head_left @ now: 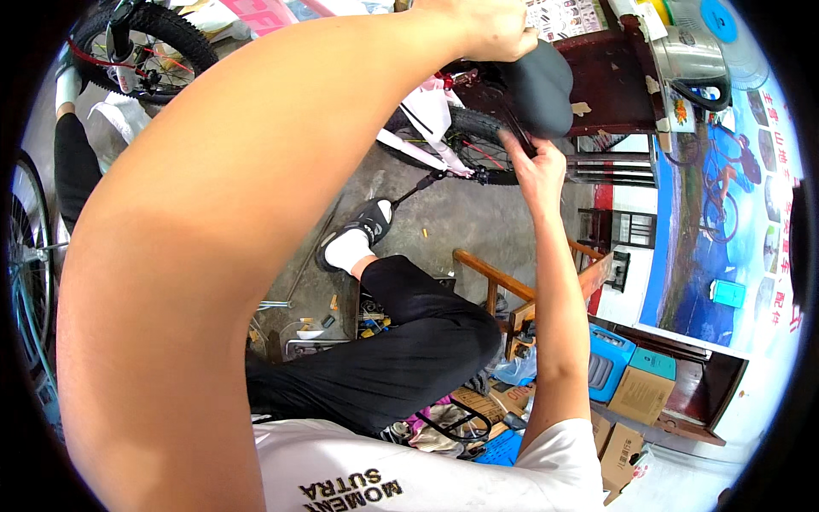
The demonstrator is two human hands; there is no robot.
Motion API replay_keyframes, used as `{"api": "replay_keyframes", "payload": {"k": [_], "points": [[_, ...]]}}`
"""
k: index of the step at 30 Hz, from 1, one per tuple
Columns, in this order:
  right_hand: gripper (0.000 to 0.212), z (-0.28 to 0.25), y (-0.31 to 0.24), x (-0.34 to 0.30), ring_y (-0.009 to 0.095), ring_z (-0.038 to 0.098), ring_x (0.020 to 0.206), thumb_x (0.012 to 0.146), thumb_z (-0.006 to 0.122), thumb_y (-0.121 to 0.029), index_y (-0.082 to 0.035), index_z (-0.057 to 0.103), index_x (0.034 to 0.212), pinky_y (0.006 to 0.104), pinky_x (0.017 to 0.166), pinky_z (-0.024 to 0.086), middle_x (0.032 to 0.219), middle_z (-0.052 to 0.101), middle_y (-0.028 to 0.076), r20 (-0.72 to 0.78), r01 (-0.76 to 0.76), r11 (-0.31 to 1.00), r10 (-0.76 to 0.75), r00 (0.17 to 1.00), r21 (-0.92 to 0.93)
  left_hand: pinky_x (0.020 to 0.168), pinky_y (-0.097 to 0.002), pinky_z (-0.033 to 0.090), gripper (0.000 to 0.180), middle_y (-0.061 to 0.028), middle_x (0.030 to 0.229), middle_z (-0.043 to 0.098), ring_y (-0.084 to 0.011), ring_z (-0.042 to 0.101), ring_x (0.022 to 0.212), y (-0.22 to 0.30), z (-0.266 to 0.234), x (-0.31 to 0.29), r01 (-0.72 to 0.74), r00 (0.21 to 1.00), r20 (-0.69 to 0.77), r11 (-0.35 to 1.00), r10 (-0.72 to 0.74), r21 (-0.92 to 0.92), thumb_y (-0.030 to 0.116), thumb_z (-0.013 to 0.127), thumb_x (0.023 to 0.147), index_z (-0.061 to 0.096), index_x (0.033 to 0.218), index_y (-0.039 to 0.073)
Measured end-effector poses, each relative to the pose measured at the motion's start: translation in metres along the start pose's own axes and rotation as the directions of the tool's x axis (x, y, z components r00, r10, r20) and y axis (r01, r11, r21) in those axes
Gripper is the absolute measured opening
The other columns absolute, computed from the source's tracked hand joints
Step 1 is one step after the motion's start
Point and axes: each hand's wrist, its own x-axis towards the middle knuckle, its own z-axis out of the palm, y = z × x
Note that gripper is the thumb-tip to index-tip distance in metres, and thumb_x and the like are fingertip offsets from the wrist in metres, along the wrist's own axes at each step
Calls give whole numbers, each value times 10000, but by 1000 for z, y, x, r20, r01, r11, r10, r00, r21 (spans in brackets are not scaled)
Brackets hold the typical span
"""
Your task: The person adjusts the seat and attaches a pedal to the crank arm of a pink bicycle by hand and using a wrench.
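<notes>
Saddle (539, 85), dark grey, one; located between both hands, above a bicycle wheel (479, 128); left hand (503, 30), curled; right hand (541, 169), narrow at the lower edge; either grip's contents: cannot tell; advised handling: brace evenly, keep saddle square.

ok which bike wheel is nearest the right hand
The rear wheel below the saddle; the upper-left wheel and left-edge wheel are much farther off.

Bright, with strong edge distortion
</notes>
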Motion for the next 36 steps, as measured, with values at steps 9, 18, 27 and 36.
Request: {"api": "replay_keyframes", "payload": {"k": [9,18,27,36], "points": [[412,6,4,-5,39,386,567,984,700,-376,-44,621,754,244,528,313,596,465,-61,452,-424,837,248,857,346,712,-468,596,453,-157,790,750,-342,744,769,2,2,-1,22,999,32,999,-23,33,443,534,908,787,765,95],[386,0,3,18,55,431,556,1078,564,-349,-40,657,865,248,544,373,664,521,-27,525,-411,808,152,838,422,748,-451,595,452,-152,854,764,-326,749,831,5,-6,-2,49,996,78,999,-50,12,437,522,917,793,804,93],[402,24,16,14,56,468,627,1061,585,-368,-34,666,853,247,577,394,697,557,-30,458,-382,865,209,864,326,777,-450,591,446,-154,894,768,-320,752,864,4,-4,-4,24,999,49,999,-25,28,428,521,914,794,828,85],[409,13,24,28,63,427,588,1029,652,-368,-63,606,761,254,546,340,656,506,-36,337,-206,968,147,930,146,768,-456,593,449,-161,904,768,-327,752,855,5,-5,0,30,994,104,999,-32,14,429,520,919,795,845,82]]}}
